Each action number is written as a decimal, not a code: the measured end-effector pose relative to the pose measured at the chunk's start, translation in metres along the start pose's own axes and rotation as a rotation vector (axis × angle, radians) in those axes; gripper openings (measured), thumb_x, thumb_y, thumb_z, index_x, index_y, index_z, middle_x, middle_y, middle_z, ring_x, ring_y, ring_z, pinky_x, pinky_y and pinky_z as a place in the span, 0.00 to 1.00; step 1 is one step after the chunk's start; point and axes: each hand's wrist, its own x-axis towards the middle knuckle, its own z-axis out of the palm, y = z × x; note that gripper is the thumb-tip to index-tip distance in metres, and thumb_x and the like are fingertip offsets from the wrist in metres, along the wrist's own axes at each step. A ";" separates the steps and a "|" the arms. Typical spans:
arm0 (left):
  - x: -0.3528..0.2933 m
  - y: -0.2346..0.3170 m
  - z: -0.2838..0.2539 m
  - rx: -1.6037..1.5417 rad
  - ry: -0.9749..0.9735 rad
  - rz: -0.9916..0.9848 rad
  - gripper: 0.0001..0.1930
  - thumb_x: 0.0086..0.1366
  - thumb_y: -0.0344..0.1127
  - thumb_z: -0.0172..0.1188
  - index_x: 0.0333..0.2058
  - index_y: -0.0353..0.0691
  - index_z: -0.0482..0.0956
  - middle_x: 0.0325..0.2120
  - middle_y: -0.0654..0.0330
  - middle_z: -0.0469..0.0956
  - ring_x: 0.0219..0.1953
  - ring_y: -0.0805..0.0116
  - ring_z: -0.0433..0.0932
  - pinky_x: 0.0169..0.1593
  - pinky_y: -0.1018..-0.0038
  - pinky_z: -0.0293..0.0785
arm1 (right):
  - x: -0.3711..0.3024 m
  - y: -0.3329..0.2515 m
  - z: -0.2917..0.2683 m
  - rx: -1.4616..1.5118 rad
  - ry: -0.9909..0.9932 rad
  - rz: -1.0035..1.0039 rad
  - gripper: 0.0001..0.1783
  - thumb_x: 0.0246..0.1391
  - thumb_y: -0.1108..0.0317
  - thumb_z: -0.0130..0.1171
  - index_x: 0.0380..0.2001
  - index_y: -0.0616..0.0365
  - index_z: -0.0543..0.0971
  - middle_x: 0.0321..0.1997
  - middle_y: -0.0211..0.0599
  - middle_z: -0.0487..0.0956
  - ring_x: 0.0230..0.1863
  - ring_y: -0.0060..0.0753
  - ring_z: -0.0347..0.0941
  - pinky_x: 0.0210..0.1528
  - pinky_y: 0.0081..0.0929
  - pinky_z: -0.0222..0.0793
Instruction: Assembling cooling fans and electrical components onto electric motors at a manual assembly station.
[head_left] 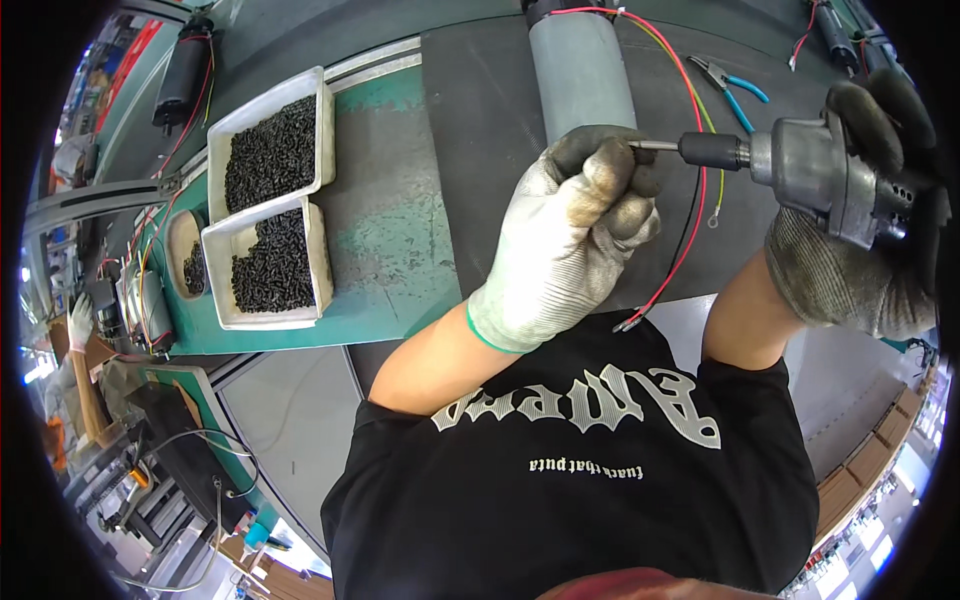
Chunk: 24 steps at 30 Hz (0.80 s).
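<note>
My right hand [840, 275], in a soiled grey glove, is wrapped round a metal power screwdriver [810, 165] held level. Its thin bit [657, 146] points left, toward my left hand [560, 235]. That hand wears a white glove with dark, worn fingertips. The fingers are pinched together at the bit's tip; anything small between them is hidden. Just beyond the left fingers lies a grey cylindrical motor [580, 75]. Red, yellow-green and black wires [693, 115] run from its far end, past the bit, toward the bench's near edge.
Two white bins [327, 130] of small black parts stand on the green bench at left, beside a small round tray [178, 235]. Blue-handled pliers [738, 84] lie behind the screwdriver. Another dark motor [185, 75] is at far left. A co-worker's gloved hand [80, 322] shows at the left rim.
</note>
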 end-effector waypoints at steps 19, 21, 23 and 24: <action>-0.050 -0.022 -0.023 -0.205 0.127 -0.511 0.14 0.69 0.48 0.53 0.36 0.43 0.67 0.21 0.71 0.63 0.17 0.81 0.57 0.24 0.82 0.58 | 0.005 0.014 -0.069 0.351 -0.711 0.703 0.24 0.46 0.73 0.53 0.48 0.58 0.62 0.41 0.35 0.63 0.40 0.29 0.59 0.39 0.24 0.64; -0.053 -0.030 -0.019 -0.164 0.447 -0.413 0.15 0.68 0.48 0.55 0.39 0.43 0.65 0.24 0.70 0.65 0.22 0.81 0.64 0.28 0.82 0.62 | 0.000 0.030 -0.079 0.448 -0.725 0.625 0.22 0.42 0.75 0.53 0.44 0.58 0.65 0.35 0.33 0.63 0.42 0.31 0.59 0.39 0.23 0.58; -0.036 -0.030 -0.030 -0.025 0.470 -0.253 0.15 0.66 0.44 0.58 0.42 0.42 0.65 0.27 0.69 0.68 0.30 0.80 0.70 0.32 0.78 0.68 | 0.009 0.026 -0.077 0.475 -0.675 0.706 0.22 0.43 0.76 0.52 0.46 0.60 0.66 0.39 0.37 0.64 0.47 0.36 0.60 0.42 0.27 0.59; -0.026 -0.026 -0.028 0.101 0.478 -0.157 0.14 0.67 0.41 0.57 0.43 0.41 0.65 0.28 0.68 0.68 0.30 0.79 0.71 0.33 0.76 0.70 | 0.011 0.025 -0.077 0.505 -0.630 0.785 0.22 0.45 0.76 0.50 0.48 0.62 0.67 0.42 0.41 0.66 0.53 0.40 0.60 0.45 0.31 0.59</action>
